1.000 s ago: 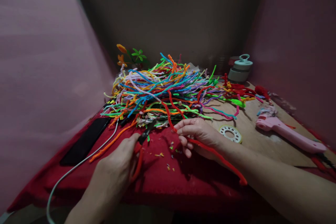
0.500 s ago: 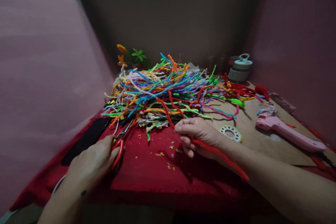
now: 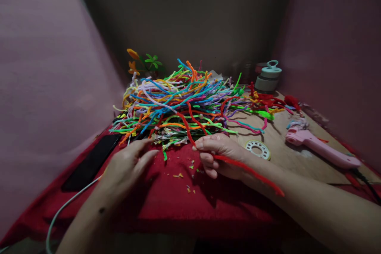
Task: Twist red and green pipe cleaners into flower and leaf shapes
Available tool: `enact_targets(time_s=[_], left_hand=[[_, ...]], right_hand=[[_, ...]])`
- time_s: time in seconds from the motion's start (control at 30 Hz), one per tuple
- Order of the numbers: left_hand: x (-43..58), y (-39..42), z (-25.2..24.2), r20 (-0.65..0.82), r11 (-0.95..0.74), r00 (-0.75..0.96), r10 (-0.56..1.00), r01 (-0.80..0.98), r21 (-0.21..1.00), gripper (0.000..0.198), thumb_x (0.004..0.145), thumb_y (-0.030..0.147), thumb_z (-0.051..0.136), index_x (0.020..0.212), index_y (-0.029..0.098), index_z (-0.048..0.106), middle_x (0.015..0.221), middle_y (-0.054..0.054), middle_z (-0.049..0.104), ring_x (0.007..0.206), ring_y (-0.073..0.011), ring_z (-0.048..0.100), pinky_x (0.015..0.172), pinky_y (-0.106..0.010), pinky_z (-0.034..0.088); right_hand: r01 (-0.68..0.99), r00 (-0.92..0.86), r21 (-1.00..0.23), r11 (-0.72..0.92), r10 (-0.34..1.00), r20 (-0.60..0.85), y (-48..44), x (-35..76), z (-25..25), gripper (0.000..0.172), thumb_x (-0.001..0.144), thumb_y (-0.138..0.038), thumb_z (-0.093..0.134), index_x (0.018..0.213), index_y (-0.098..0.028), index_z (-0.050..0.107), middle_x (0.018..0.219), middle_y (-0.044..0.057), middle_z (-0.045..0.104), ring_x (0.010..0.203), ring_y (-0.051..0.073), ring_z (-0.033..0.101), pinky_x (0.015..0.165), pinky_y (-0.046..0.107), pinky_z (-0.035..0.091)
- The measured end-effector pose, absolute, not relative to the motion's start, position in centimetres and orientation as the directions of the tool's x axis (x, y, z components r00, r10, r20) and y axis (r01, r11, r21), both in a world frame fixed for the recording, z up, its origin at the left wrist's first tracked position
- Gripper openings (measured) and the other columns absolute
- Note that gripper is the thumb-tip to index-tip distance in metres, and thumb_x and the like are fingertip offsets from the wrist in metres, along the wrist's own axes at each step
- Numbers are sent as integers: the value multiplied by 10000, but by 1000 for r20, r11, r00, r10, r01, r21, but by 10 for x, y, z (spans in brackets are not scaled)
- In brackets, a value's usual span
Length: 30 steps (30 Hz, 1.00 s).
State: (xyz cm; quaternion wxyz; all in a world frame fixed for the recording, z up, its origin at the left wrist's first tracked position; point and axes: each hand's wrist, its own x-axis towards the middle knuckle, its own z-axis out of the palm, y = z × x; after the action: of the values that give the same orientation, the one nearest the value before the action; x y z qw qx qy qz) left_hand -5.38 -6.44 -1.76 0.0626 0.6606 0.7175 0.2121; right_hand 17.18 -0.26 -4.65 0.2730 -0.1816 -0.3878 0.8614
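My right hand is closed in a pinch on a red pipe cleaner. One end of it runs up into the big pile of coloured pipe cleaners; the other trails back over my wrist. My left hand hovers just above the red cloth at the pile's near left edge, fingers stretched out and apart, with nothing in them. Small cut scraps lie on the cloth between my hands. No scissors show.
A black phone and a white cable lie at the left. On the cardboard sheet to the right are a white ring, a pink glue gun and red pipe-cleaner pieces. Tape rolls stand at the back.
My left hand carried red-handled scissors off to the left, and now it is back near the pile, empty and open. My right hand has kept its pinch on the red pipe cleaner.
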Motion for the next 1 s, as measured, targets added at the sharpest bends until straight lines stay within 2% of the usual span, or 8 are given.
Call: enact_targets(time_s=[0.1, 0.2, 0.3, 0.4, 0.5, 0.63, 0.8, 1.0], left_hand=[[-12, -57, -17, -72, 52, 15, 997, 545, 837, 449, 794, 453, 485, 1149, 180, 527, 690, 6, 598, 541, -114, 534, 515, -239, 442], [15, -47, -17, -38, 32, 21, 999, 248, 968, 297, 785, 409, 538, 881, 145, 631, 507, 44, 482, 421, -56, 410, 428, -173, 348], [21, -35, -17, 99, -95, -84, 992, 44, 994, 210, 743, 308, 622, 638, 126, 622, 519, 21, 513, 487, -55, 469, 497, -162, 389], [15, -27, -17, 85, -137, -185, 979, -296, 945, 98, 704, 231, 663, 719, 136, 643, 641, -6, 595, 572, -87, 551, 571, -200, 463], [7, -22, -15, 53, -152, -211, 976, -487, 860, 72, 727, 180, 635, 769, 121, 633, 605, 0, 564, 548, -92, 546, 556, -226, 490], [0, -20, -9, 76, -210, -246, 966, -583, 785, 54, 777, 141, 572, 800, 113, 612, 511, 48, 442, 424, -53, 431, 413, -175, 416], [3, -19, -3, 132, -282, -285, 949, -584, 762, 54, 794, 150, 555, 805, 122, 600, 472, 72, 374, 371, -46, 376, 337, -160, 336], [1, -20, -3, 75, -280, -363, 929, -555, 784, 70, 767, 133, 577, 814, 110, 623, 509, 49, 480, 419, -56, 480, 425, -178, 446]], right_hand=[[-291, -808, -772, -565, 577, -117, -3, 172, -47, 146, 705, -236, 645, 697, -113, 566, 405, -71, 439, 310, 31, 327, 313, 170, 393], [-234, -824, -790, -567, 547, -148, -3, 171, -49, 160, 699, -241, 662, 697, -117, 561, 421, -65, 458, 312, 30, 342, 318, 166, 389], [-197, -849, -798, -570, 506, -151, -2, 172, -50, 150, 723, -232, 639, 775, -98, 598, 432, -59, 467, 328, 33, 363, 347, 172, 408], [-188, -871, -803, -565, 473, -129, -2, 175, -50, 163, 729, -228, 624, 793, -79, 616, 447, -58, 457, 336, 34, 360, 359, 186, 416], [-133, -889, -786, -604, 424, -176, -4, 176, -48, 151, 736, -224, 614, 797, -86, 613, 456, -72, 415, 328, 17, 286, 317, 151, 305], [-110, -881, -795, -596, 428, -200, -8, 175, -46, 145, 779, -243, 579, 817, -106, 606, 434, -101, 294, 351, 9, 158, 335, 143, 127], [-166, -862, -808, -566, 481, -159, -14, 173, -44, 125, 801, -237, 541, 796, -121, 586, 432, -113, 193, 372, 23, 80, 350, 169, 76], [-233, -876, -698, -677, 458, -152, -15, 174, -40, 61, 809, -249, 536, 807, -192, 514, 440, -110, 190, 385, 42, 76, 348, 168, 78]])
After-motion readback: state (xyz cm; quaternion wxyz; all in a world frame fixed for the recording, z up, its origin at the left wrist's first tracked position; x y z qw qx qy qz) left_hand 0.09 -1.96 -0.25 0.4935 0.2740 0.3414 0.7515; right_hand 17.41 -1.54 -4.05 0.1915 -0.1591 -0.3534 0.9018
